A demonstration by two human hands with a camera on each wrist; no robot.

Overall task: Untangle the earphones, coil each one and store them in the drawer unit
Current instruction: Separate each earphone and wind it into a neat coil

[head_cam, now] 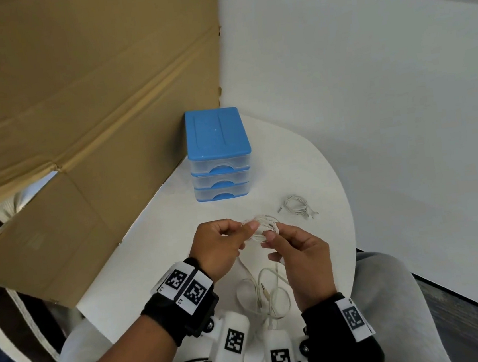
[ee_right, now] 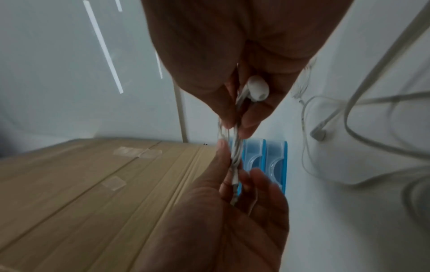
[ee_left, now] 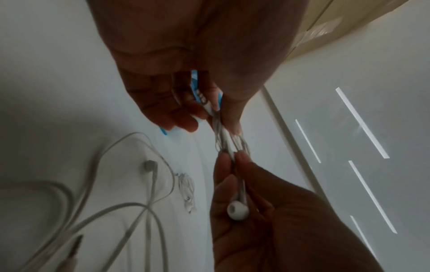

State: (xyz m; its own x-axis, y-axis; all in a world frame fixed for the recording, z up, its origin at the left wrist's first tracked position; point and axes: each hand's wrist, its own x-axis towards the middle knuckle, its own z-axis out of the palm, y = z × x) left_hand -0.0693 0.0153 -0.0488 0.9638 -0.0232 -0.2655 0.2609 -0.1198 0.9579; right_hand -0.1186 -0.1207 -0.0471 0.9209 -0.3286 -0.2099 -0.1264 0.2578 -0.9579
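Note:
Between my two hands I hold a small coil of white earphones above the round white table. My left hand pinches one side of the coil between thumb and fingers. My right hand pinches the other side, and an earbud lies against its palm. A second coiled pair lies on the table to the right. A loose, uncoiled pair sprawls near the front edge under my wrists. The blue three-drawer unit stands behind with all its drawers closed.
A large cardboard sheet leans along the left side of the table, right beside the drawer unit. White walls close off the back and right. The table's curved edge runs close to the coiled pair on the right.

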